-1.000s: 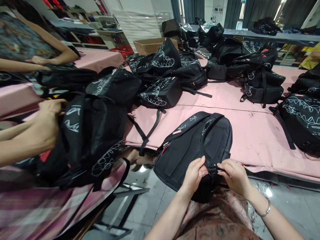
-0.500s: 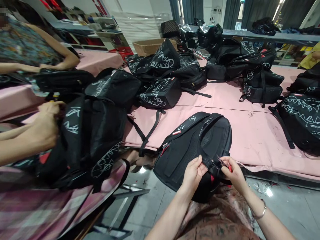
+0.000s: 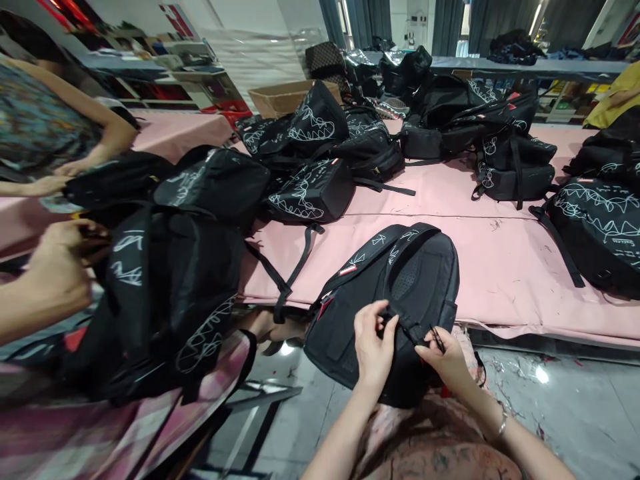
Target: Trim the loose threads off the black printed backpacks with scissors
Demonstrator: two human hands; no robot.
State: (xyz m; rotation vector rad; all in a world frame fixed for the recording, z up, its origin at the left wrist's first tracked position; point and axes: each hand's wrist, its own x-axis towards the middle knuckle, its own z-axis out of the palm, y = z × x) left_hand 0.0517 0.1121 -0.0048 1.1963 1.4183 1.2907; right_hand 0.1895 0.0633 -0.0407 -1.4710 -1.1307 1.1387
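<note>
A black backpack (image 3: 345, 327) with white scribbled marks leans against the table's front edge, its padded back and shoulder straps facing me. My left hand (image 3: 373, 343) is closed, thumb and fingers pinching the shoulder strap (image 3: 397, 277) near its lower end. To the right, my right hand (image 3: 445, 360) is closed around small dark thread snips (image 3: 438, 339), whose pointed tips stick up past the fingers. Its thumb and fingertip also touch the strap's lower webbing by the buckle. The snips' handles are mostly hidden in the palm.
Several similar black backpacks (image 3: 310, 190) lie across the pink-covered table (image 3: 500, 267). At left, a co-worker's hand (image 3: 55, 273) works at another backpack (image 3: 185, 267); a second person (image 3: 45, 127) sits beyond. A cardboard box (image 3: 280, 99) stands behind. Loose thread scraps lie on the table.
My left hand has shifted left and up along the strap. My right hand has moved left and down, with the snips now upright between its fingers. The view has turned slightly right.
</note>
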